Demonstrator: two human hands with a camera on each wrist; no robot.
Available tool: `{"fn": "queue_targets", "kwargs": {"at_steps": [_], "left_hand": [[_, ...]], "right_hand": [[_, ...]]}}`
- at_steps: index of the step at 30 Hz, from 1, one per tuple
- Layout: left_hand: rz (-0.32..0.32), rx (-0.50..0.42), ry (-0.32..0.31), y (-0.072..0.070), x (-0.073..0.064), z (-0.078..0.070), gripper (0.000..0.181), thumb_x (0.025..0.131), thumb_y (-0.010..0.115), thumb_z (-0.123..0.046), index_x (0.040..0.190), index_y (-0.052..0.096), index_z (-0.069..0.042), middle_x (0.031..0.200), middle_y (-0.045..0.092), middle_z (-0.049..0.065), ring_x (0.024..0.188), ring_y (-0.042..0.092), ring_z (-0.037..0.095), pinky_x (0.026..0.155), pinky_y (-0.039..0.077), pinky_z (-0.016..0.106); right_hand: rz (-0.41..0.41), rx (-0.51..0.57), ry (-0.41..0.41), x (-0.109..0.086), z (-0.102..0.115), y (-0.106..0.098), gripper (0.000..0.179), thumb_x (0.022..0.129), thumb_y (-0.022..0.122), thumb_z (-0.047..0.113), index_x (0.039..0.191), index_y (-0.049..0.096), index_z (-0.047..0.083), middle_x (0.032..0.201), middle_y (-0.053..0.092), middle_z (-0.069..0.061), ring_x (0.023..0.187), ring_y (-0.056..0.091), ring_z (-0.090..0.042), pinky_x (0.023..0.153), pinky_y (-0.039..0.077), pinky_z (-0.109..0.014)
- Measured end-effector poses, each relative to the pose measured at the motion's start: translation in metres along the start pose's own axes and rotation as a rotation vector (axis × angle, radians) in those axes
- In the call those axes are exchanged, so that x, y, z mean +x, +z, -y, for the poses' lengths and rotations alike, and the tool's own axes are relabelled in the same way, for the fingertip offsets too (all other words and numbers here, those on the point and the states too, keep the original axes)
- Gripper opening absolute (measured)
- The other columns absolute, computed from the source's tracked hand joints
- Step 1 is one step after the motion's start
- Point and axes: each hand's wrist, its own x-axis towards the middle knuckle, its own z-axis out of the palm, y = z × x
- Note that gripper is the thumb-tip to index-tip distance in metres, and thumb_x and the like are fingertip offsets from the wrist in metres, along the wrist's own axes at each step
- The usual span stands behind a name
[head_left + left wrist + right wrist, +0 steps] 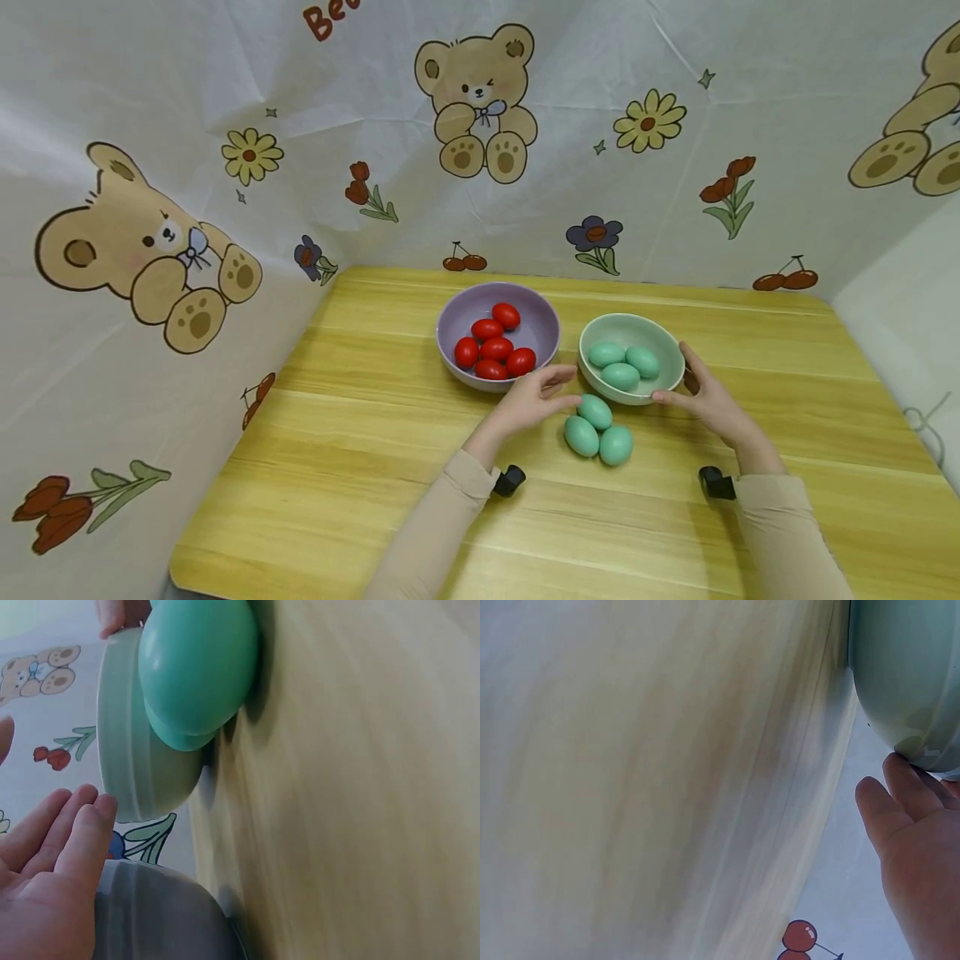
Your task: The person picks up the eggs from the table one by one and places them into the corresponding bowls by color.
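A pale green bowl (630, 398) stands on the table and holds three green eggs (621, 377). My right hand (716, 407) holds its right side, thumb at the front rim and fingers along the outside; in the right wrist view the fingertips (900, 769) meet the bowl's wall. To the left of that bowl is my left hand (528, 406), its fingers extended and thumb apart, with nothing in it. Three more green eggs (617, 446) lie together on the table, and the left thumb tip is close to the rearmost one; whether they touch, I cannot tell.
A purple bowl (536, 321) with several red eggs (497, 349) stands left of the green bowl, just behind my left hand. The wooden table (337, 425) borders a cloth wall (375, 92) printed with bears and flowers at the back and left.
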Motion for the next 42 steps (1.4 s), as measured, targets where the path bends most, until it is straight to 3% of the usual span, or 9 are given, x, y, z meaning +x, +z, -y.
{"fn": "queue_targets", "kwargs": {"at_steps": [6,13,19,31,42], "left_hand": [[0.049,0.056,-0.046,0.001,-0.009,0.006,0.062,0.086,0.068,-0.025,0.136,0.042,0.001,0.137,0.045,0.012,0.122,0.044,0.012,0.099,0.035,0.023],[0.075,0.151,-0.073,0.005,-0.016,0.003,0.067,0.083,0.07,-0.03,0.136,0.043,-0.001,0.136,0.046,0.008,0.122,0.044,0.014,0.099,0.035,0.023],[0.058,0.215,-0.086,0.013,-0.019,0.0,0.067,0.081,0.073,-0.033,0.135,0.045,-0.003,0.133,0.049,0.004,0.12,0.046,0.016,0.098,0.037,0.022],[0.024,0.275,-0.135,0.028,-0.022,0.012,0.071,0.076,0.076,-0.035,0.135,0.047,-0.008,0.129,0.052,0.001,0.114,0.05,0.014,0.097,0.036,0.024],[-0.02,0.24,-0.206,0.034,-0.022,0.017,0.069,0.072,0.079,-0.035,0.13,0.051,-0.008,0.123,0.054,-0.001,0.107,0.053,0.01,0.09,0.041,0.02]], "right_hand": [[0.0,0.003,0.0,0.0,0.001,0.0,0.1,0.088,0.066,0.015,0.146,-0.015,0.007,0.15,-0.01,-0.021,0.132,0.003,-0.048,0.1,0.015,-0.063],[-0.004,0.005,-0.004,-0.001,0.002,0.001,0.099,0.088,0.065,0.015,0.145,-0.015,0.006,0.15,-0.01,-0.022,0.132,0.004,-0.048,0.1,0.015,-0.063],[-0.005,0.005,-0.007,-0.001,0.001,0.0,0.099,0.088,0.065,0.014,0.145,-0.015,0.006,0.15,-0.01,-0.022,0.132,0.003,-0.048,0.1,0.014,-0.063],[-0.004,0.004,-0.001,-0.001,0.0,0.0,0.1,0.087,0.066,0.013,0.146,-0.015,0.009,0.15,-0.01,-0.021,0.132,0.004,-0.048,0.1,0.014,-0.063],[-0.002,0.002,-0.006,0.0,-0.001,0.0,0.1,0.087,0.066,0.013,0.146,-0.014,0.009,0.15,-0.01,-0.02,0.132,0.005,-0.048,0.1,0.015,-0.062]]}}
